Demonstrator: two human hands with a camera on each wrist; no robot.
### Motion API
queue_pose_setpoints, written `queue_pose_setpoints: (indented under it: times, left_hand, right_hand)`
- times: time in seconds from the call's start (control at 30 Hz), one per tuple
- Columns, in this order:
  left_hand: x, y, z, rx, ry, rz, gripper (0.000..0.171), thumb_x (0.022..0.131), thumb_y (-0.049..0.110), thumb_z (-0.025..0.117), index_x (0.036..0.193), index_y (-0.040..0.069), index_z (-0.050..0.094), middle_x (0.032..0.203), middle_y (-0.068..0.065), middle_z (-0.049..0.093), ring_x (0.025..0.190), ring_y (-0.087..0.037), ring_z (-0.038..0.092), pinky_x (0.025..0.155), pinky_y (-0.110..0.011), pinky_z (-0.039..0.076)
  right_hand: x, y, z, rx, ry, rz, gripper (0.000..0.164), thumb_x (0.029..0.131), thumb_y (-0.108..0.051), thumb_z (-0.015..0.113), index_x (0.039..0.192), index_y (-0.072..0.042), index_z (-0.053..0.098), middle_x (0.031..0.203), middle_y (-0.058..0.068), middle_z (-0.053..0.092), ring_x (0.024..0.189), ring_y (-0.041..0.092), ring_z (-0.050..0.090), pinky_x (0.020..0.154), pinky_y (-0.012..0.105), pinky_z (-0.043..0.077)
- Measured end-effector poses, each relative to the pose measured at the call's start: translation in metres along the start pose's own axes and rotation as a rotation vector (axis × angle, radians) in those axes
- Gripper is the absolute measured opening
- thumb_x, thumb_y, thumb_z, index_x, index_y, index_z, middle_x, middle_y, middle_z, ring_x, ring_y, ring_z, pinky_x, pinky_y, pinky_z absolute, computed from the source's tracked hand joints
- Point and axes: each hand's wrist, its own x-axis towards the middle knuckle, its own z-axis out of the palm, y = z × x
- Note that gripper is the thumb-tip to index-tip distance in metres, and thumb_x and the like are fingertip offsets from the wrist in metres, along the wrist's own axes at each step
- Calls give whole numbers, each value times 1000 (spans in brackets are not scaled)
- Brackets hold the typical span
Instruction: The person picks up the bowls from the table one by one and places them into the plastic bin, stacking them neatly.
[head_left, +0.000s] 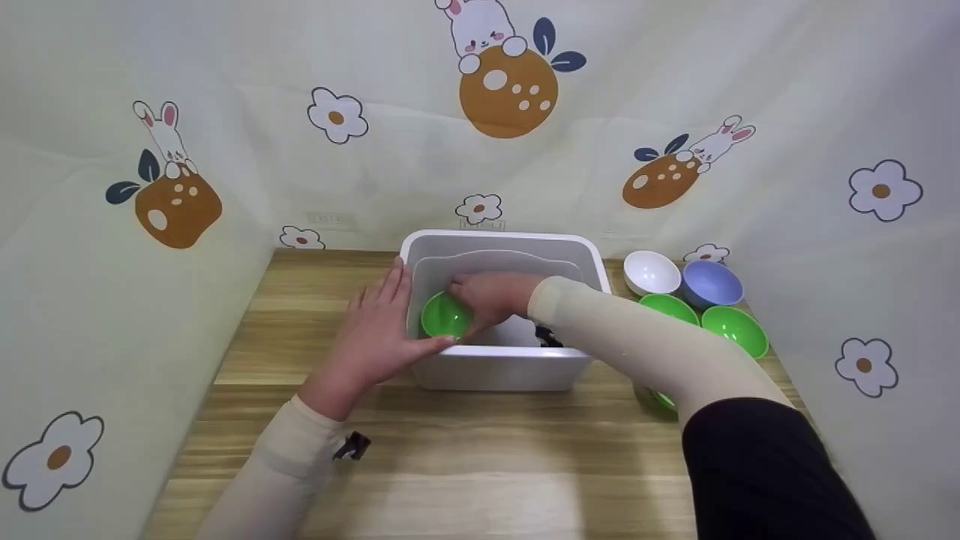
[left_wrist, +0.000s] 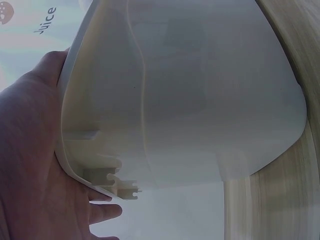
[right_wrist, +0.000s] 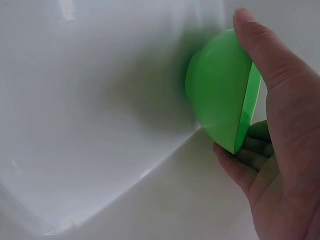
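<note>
Inside a white plastic bin, my right hand holds a green bowl near the left wall. The right wrist view shows the bowl with its foot by the white bin floor, my thumb on one side of its rim and fingers on the other. My left hand rests on the bin's front left corner, fingers straight along the left rim and thumb along the front rim. In the left wrist view that hand touches the rim from outside.
On the right of the wooden table stand a white bowl, a blue bowl and several green bowls. My right sleeve partly covers some of them. A patterned cloth hangs behind and at both sides.
</note>
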Motion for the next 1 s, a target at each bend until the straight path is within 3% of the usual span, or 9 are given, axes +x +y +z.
queue_pose_setpoints:
  times: [0.3, 0.7, 1.0]
  left_hand:
    - [0, 0, 0, -11, -6, -2, 135, 89, 89, 64, 174, -5, 17, 184, -22, 9, 170, -40, 12, 133, -69, 11]
    - [0, 0, -1, 7, -2, 4, 135, 89, 89, 63, 173, -5, 17, 183, -23, 10, 169, -39, 13, 132, -69, 13]
    - [0, 0, 0, -2, 4, 5, 134, 89, 88, 64, 174, -5, 18, 183, -22, 11, 169, -41, 16, 131, -71, 15]
  right_hand:
    - [-4, -2, 0, -5, 14, 0, 87, 91, -48, 87, 150, 6, 53, 134, 20, 59, 116, 31, 65, 107, 41, 56]
    - [-3, -5, -5, -86, 22, -6, 99, 86, -53, 92, 156, 4, 52, 139, 18, 54, 116, 29, 66, 108, 38, 56]
    - [-5, -4, -4, -166, 57, -34, 95, 85, -55, 90, 151, 5, 57, 138, 18, 57, 112, 28, 67, 106, 36, 57]
